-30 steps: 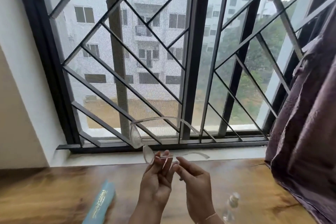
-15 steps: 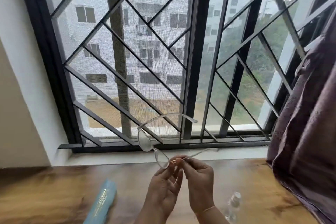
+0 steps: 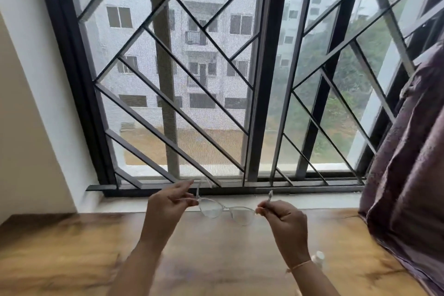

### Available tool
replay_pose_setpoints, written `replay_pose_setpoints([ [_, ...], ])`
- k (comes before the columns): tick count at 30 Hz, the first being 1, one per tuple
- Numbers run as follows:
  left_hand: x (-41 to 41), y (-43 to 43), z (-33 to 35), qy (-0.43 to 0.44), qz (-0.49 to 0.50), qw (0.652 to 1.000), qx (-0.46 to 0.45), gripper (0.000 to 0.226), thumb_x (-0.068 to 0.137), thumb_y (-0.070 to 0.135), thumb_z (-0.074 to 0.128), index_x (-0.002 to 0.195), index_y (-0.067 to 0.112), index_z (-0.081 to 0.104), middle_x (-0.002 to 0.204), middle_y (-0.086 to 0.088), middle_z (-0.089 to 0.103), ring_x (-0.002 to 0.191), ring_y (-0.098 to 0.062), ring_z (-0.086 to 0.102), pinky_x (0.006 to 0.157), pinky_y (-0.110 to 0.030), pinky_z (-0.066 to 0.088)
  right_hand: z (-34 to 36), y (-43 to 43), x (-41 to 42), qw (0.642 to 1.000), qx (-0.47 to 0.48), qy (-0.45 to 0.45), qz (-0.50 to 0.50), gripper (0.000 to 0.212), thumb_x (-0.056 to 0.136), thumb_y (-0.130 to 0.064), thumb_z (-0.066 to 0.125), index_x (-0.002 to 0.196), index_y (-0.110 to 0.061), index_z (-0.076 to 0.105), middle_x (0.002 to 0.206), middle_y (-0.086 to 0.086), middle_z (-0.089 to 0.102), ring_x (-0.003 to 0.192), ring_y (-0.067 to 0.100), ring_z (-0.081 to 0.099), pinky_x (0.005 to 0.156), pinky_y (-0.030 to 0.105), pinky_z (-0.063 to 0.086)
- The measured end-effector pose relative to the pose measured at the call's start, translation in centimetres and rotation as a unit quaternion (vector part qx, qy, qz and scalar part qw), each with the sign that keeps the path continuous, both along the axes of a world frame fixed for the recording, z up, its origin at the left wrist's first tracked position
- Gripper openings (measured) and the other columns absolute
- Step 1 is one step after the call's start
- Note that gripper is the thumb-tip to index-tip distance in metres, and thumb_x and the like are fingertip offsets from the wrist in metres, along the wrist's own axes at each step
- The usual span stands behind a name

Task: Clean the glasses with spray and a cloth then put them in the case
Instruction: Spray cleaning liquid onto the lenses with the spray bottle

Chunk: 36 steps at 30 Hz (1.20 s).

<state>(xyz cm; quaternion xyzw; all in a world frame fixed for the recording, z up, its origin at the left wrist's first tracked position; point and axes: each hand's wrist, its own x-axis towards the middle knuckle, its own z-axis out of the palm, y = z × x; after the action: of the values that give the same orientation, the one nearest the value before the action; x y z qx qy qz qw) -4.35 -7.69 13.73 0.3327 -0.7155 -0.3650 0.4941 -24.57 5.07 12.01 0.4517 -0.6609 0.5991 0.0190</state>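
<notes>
Clear-framed glasses [image 3: 225, 209] hang above the wooden table [image 3: 72, 252], stretched level between both hands with the lenses facing me. My left hand [image 3: 169, 204] pinches the frame's left corner by the temple hinge. My right hand [image 3: 284, 220] pinches the right temple near its hinge. Both temples point away toward the window. A small clear spray bottle [image 3: 318, 257] stands on the table just right of my right wrist, partly hidden by it. The case and the cloth are not in view.
A barred window [image 3: 259, 79] with a white sill [image 3: 312, 200] runs along the table's far edge. A purple curtain [image 3: 408, 163] hangs at the right over the table's corner. A cream wall [image 3: 28, 127] closes the left side.
My hands have moved apart and turned the glasses from edge-on to level and facing me, one hand at each end. The blue case on the left has left the view.
</notes>
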Motion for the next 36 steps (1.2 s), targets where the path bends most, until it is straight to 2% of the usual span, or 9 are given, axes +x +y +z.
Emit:
replay_pose_setpoints([
  [4,-0.5,0.1,-1.0,-0.034,0.032,0.994,-0.097,0.034,0.063,-0.013,0.074,0.082,0.016,0.076,0.07,0.033,0.066,0.068,0.001,0.068,0.069,-0.023,0.056,-0.1,0.0,0.2,1.0,-0.002,0.007,0.008,0.022,0.062,0.002,0.079,0.068,-0.018,0.076,0.067,-0.027,0.068,0.065,0.0,0.065,0.063,0.01,0.048],
  [11,-2.1,0.8,-1.7,-0.009,0.099,0.984,-0.15,0.021,0.058,-0.005,0.073,0.073,0.009,0.076,0.072,0.027,0.065,0.074,0.012,0.061,0.07,-0.001,0.044,0.9,2.7,-1.2,0.994,0.008,0.067,-0.086,0.05,0.066,-0.002,0.079,0.112,-0.012,0.066,0.091,0.001,0.069,0.081,0.01,0.06,0.073,0.011,0.047],
  [13,-2.5,0.5,-1.7,-0.009,0.108,0.982,-0.155,0.026,0.058,-0.013,0.073,0.074,0.008,0.076,0.072,0.013,0.067,0.077,0.004,0.062,0.071,0.0,0.043,0.5,5.2,-1.2,0.98,-0.043,0.089,-0.174,0.051,0.071,-0.025,0.076,0.116,-0.006,0.062,0.103,0.01,0.066,0.096,0.023,0.056,0.09,0.014,0.041],
  [17,-3.0,-0.1,-1.3,0.0,0.117,0.982,-0.145,0.019,0.064,0.001,0.065,0.076,0.01,0.076,0.071,0.003,0.072,0.074,-0.004,0.064,0.068,-0.018,0.05,-5.5,7.9,-0.9,0.981,0.015,-0.021,-0.192,0.106,0.06,-0.079,0.053,0.133,-0.003,0.04,0.113,0.028,0.056,0.1,0.032,0.051,0.093,0.011,0.036],
  [20,-3.6,-0.5,-0.7,-0.005,0.116,0.981,-0.154,0.018,0.064,-0.001,0.066,0.076,0.009,0.076,0.072,-0.003,0.074,0.076,-0.001,0.062,0.069,-0.015,0.05,-10.7,8.2,-2.1,0.979,0.1,-0.068,-0.166,0.1,0.053,-0.053,0.07,0.14,-0.048,0.019,0.112,0.029,0.059,0.094,0.039,0.063,0.057,0.038,0.053],
  [22,-3.9,-0.6,-0.1,-0.014,0.124,0.978,-0.166,0.021,0.063,-0.01,0.069,0.075,0.007,0.075,0.071,-0.005,0.073,0.079,0.005,0.057,0.071,-0.001,0.042,-13.2,8.3,-3.3,0.983,0.101,-0.09,-0.128,0.106,0.062,-0.026,0.08,0.133,-0.064,0.011,0.115,0.022,0.062,0.089,0.023,0.066,0.062,0.034,0.054],
  [28,-4.5,-1.0,0.5,-0.004,0.127,0.973,-0.191,0.023,0.062,-0.014,0.07,0.074,0.004,0.075,0.071,-0.005,0.073,0.081,0.001,0.058,0.074,0.003,0.039,-7.3,6.9,0.1,0.998,0.041,0.025,-0.039,0.102,0.058,-0.012,0.065,0.137,-0.055,0.017,0.096,0.001,0.067,0.08,-0.004,0.063,0.067,-0.001,0.045],
  [32,-4.6,-1.2,0.2,0.003,0.121,0.973,-0.196,0.021,0.064,-0.012,0.07,0.076,0.005,0.075,0.073,-0.005,0.073,0.083,-0.007,0.062,0.076,-0.002,0.043,-2.2,4.4,3.9,0.992,-0.051,0.109,0.031,0.099,0.06,0.001,0.063,0.141,-0.041,0.025,0.113,-0.029,0.056,0.073,0.003,0.064,0.061,0.005,0.048],
  [36,-4.7,-1.1,0.2,0.011,0.129,0.971,-0.199,0.016,0.065,-0.002,0.066,0.076,0.005,0.075,0.074,-0.006,0.073,0.081,-0.007,0.062,0.075,-0.004,0.043,1.8,2.3,5.4,0.983,-0.1,0.147,0.042,0.082,0.072,-0.007,0.06,0.142,-0.033,0.028,0.089,-0.01,0.054,0.059,0.017,0.061,0.055,0.017,0.053],
])
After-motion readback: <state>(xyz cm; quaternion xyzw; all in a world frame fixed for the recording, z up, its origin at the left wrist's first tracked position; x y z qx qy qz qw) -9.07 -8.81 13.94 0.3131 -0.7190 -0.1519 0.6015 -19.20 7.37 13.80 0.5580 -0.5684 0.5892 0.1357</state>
